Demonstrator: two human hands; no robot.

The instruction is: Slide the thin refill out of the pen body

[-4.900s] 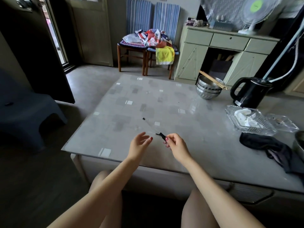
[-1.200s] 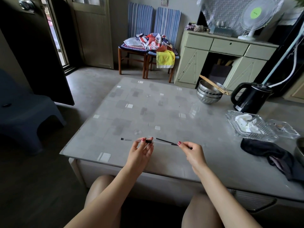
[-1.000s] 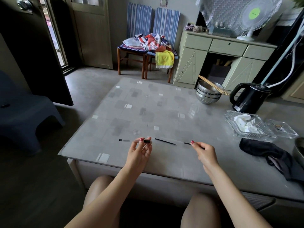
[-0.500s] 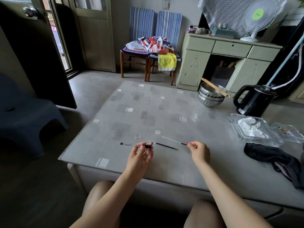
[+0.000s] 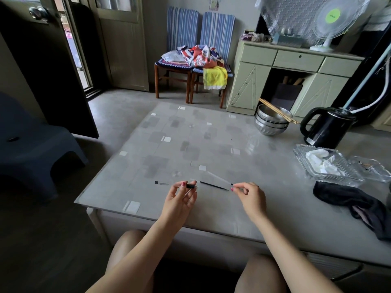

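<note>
I sit at a low grey table (image 5: 190, 134) on which the parts of a taken-apart pen are spread. My left hand (image 5: 179, 199) pinches a short black pen piece (image 5: 190, 185) between thumb and forefinger, just above the tabletop. My right hand (image 5: 250, 195) pinches the near end of a clear pen barrel (image 5: 220, 178), whose other end lies on the table. A thin black refill (image 5: 213, 185) lies between my hands. To the left, a small black cap (image 5: 156, 182) rests beside a tiny spring.
Stacked steel bowls (image 5: 271, 121) with chopsticks across them, a black kettle (image 5: 329, 127), a glass tray (image 5: 304, 163) of tissue and a dark cloth (image 5: 355, 204) fill the table's right side. A blue stool (image 5: 38, 149) stands left, with two chairs (image 5: 190, 66) beyond.
My right hand laid the black refill on the table and took hold of the clear barrel's end. My left hand keeps its pinch on the black piece.
</note>
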